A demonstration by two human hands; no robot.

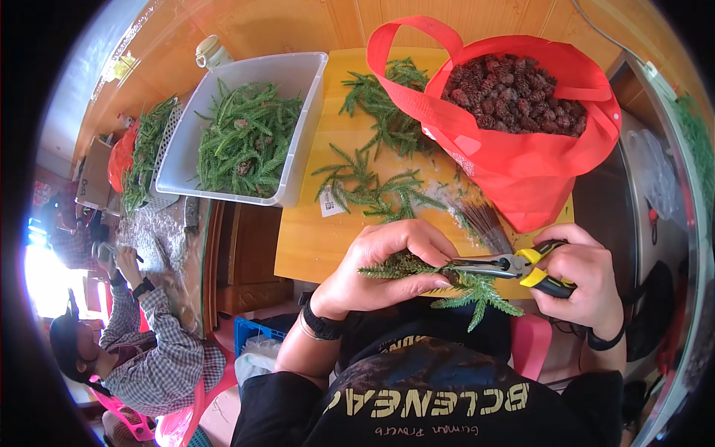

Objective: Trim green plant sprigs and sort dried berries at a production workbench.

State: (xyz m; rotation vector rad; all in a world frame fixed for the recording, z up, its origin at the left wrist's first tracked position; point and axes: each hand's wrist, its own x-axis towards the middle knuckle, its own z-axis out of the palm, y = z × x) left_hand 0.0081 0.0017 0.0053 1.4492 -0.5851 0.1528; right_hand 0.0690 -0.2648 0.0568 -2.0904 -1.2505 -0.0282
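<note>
Just below the red bag (521,164) of pine cones on the yellow worktop (305,246), the left hand (387,268) is clamping a green conifer sprig (417,270) steady while the right hand (585,287) is squeezing yellow-handled pliers (514,267) whose tips are meeting its stem.

The pliers (514,266) have dull grey metal tips and shiny yellow and black plastic handles. The green sprig (439,279) looks prickly. The red bag (521,141) is soft cloth. The bench (313,238) is smooth yellow wood. The tub (298,82) is smooth pale plastic.
</note>
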